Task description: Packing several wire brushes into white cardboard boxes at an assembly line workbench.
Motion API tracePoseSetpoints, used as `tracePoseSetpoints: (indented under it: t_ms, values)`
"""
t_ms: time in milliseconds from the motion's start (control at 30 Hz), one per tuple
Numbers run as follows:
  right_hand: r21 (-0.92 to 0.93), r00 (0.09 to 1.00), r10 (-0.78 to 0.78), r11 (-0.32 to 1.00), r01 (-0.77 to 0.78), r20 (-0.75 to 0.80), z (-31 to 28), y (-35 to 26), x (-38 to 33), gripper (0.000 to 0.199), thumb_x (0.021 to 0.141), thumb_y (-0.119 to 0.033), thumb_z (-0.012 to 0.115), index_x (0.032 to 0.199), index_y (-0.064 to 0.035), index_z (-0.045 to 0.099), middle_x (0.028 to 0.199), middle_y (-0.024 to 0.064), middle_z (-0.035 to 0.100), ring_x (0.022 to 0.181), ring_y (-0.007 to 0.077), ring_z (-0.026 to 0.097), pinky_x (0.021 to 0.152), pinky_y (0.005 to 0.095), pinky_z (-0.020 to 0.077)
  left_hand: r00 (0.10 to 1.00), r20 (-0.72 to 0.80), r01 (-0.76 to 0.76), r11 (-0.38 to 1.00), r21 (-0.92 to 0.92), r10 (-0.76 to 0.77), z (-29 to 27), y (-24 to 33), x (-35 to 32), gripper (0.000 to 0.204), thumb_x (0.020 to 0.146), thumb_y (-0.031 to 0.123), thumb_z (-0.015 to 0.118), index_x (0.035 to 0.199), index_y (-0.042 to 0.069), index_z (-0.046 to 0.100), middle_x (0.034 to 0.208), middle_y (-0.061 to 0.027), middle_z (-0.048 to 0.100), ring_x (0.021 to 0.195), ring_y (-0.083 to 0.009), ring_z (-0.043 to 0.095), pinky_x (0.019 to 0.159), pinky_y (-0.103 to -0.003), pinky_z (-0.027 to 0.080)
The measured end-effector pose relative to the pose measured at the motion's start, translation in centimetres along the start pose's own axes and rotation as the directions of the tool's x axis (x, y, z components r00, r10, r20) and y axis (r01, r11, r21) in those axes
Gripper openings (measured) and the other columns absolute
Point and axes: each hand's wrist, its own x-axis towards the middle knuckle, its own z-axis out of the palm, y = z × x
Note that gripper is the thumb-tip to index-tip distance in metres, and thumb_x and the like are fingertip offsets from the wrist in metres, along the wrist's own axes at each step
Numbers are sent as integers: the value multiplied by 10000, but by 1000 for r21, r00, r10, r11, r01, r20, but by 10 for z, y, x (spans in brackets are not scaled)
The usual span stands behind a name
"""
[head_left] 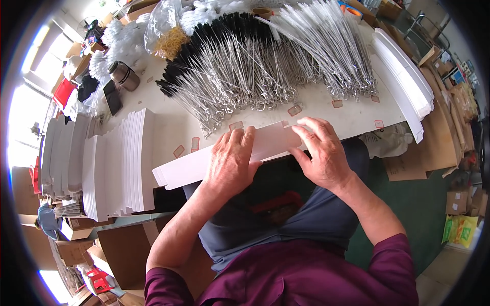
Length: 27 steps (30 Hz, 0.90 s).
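A long, narrow white cardboard box (184, 166) lies slanted along the table's near edge, above my lap. My left hand (229, 159) grips its middle, with the fingers across the top and the thumb along the near side. At the box's right end, my right hand (325, 157) has its thumb and fingers curled around the end flaps. The left end of the box shows small flaps sticking out. Beyond my hands lies a broad pile of black-bristled wire brushes (245, 71) with ring ends toward me. White-bristled brushes (332, 51) lie to their right.
Upright white boxes (122, 163) stand in rows at left. White card strips (408, 76) are stacked at right. Small red-edged packets (295, 109) dot the table (173, 115). A phone (112, 98), a metal flask (124, 75) and yellow rubber bands (172, 43) lie farther back.
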Motion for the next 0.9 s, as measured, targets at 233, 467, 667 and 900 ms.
tracePoseSetpoints:
  t_ms: [233,467,667,900]
  values:
    - [185,978,206,960,-210,41,23,-8,-12,453,847,-88,781,1252,48,627,1123,198,669,1000,356,677,891,414,562,998,-9,-56,992,109,57,6,8,-1,766,700,142,857,1359,-21,504,1201,-202,599,1108,-384,606,968,-476,498]
    - [612,825,478,567,-552,301,32,-11,-13,473,945,-89,759,1324,114,561,1114,121,676,886,113,677,747,277,568,995,-3,-94,985,148,96,15,6,-4,733,701,131,839,1333,-33,506,1168,-203,587,1095,-384,602,992,-484,488]
    - [702,735,500,305,-644,458,25,-10,-12,477,953,-176,765,1293,107,588,1106,134,713,879,132,694,718,293,583,995,-3,-95,980,172,97,21,1,-9,738,704,139,841,1338,-36,507,1170,-202,590,1089,-380,605,994,-479,487]
    - [699,691,418,163,-696,590,12,-4,-4,408,1000,-221,707,1261,80,620,1061,108,706,794,117,685,598,239,539,989,-41,-131,974,186,140,24,-2,-11,729,717,139,834,1343,-39,506,1202,-202,592,1086,-373,611,985,-472,493]
